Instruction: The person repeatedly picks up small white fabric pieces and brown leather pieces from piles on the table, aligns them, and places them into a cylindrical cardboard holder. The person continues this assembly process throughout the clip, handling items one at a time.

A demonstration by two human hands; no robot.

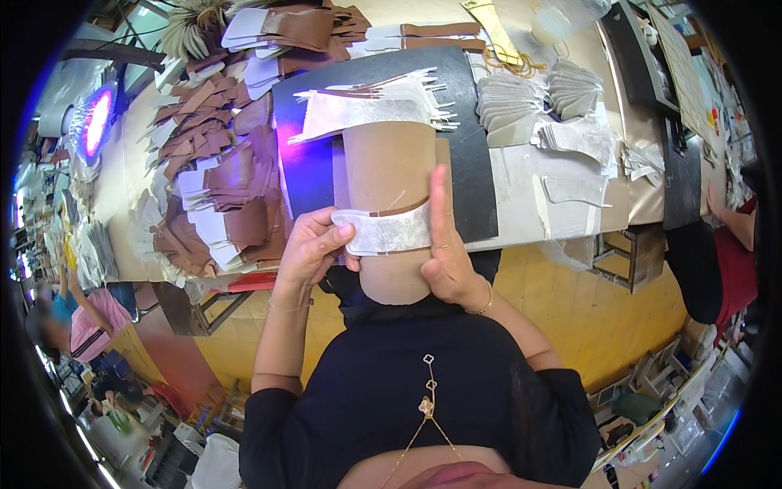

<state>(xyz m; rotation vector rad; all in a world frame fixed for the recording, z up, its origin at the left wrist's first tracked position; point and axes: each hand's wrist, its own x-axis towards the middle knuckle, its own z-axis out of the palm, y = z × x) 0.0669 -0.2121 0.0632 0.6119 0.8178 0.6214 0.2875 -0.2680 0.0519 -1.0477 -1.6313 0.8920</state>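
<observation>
A tan, round-ended curved form (391, 167) reaches from the table toward my body. Across it lies a pale grey-white panel (395, 231) with brown strips along its edges, looking like a leather piece seen from the back. My left hand (314, 244) pinches the panel's left end, thumb on top. My right hand (448, 257) is held edge-on along the form's right side, its fingers straight and together, touching the panel's right end. Beyond the form, a stack of similar pale panels (366, 114) with brown strips lies on a black mat (476, 179).
Piles of brown leather pieces (244, 175) cover the table's left side. Fanned stacks of grey panels (509, 106) lie at the right. A bright lamp (99, 121) glows at far left. A co-worker's arm (737, 220) shows at far right; another person (98, 326) is at left.
</observation>
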